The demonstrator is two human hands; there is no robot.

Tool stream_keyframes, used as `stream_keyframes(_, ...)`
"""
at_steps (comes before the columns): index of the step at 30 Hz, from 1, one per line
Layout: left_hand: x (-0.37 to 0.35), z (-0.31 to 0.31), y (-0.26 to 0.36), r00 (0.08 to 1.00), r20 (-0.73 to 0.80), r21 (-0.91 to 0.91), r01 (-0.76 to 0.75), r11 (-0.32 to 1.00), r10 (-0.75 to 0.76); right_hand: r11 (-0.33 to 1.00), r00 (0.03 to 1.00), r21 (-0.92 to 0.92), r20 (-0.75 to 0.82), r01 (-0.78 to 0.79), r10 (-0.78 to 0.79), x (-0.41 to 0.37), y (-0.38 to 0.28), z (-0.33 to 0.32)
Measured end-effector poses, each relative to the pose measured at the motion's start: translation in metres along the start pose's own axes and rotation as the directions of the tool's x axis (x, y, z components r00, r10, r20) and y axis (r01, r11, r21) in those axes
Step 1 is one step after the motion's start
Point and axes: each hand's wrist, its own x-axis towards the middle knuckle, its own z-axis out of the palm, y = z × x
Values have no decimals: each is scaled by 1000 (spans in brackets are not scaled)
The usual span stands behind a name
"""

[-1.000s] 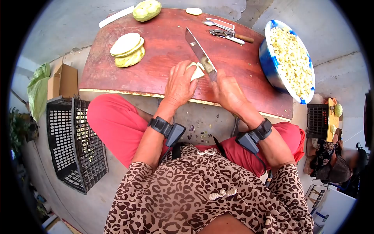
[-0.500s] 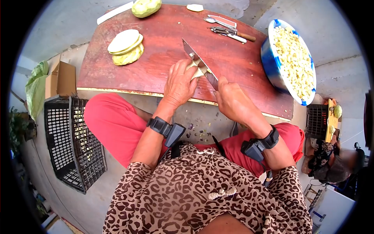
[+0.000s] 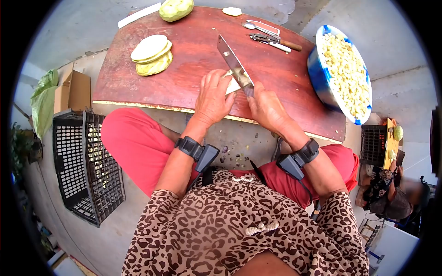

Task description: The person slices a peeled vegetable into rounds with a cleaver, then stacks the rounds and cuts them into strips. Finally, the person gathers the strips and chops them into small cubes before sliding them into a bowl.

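On the red table (image 3: 184, 83), my left hand (image 3: 214, 95) is closed on a pale vegetable piece (image 3: 233, 85) near the front edge. My right hand (image 3: 268, 108) grips the handle of a broad knife (image 3: 234, 62), whose blade points up and to the left, beside the piece. Where blade and piece meet is partly hidden by my fingers. Pale round slices (image 3: 151, 48) are stacked on a yellowish piece (image 3: 154, 65) to the left. At the right stands a blue and white basin (image 3: 318, 76) full of small pale chunks (image 3: 346, 71).
A whole peeled vegetable (image 3: 176, 9), a pale slice (image 3: 231, 11), a spoon (image 3: 258, 27) and peelers (image 3: 269, 40) lie at the back. Black crates (image 3: 99, 170) and a cardboard box (image 3: 73, 91) are at the left. Another person (image 3: 389, 191) sits far right.
My right hand has shifted slightly up and left with the knife, whose blade is a little higher. My left hand has barely moved. The other person's hand now shows at the yellow board.
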Motion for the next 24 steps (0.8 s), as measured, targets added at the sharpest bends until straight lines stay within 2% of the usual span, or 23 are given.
stream_keyframes(8, -2, 3, -4, 999, -7, -18, 36, 999, -36, 1000, 998, -29, 64, 12, -10, -25, -18, -23)
stream_keyframes(17, -1, 1, -2, 1000, -4, -6, -1, 1000, 1, 997, 992, -72, 128, 14, -5, -25, -21, -25)
stream_keyframes(20, -1, 3, -2, 1000, 6, -13, 20, 1000, -19, 998, 996, 3, 72, 59, -59, -11, -14, -11)
stream_keyframes(23, -1, 2, -4, 998, 41, -35, 40, 999, -39, 992, 991, -12, -39, 125, -126, 7, 2, 19)
stream_keyframes(24, 0, 1, -3, 999, 38, -28, 34, 999, -33, 994, 994, -13, -38, 105, -106, 10, 0, 19)
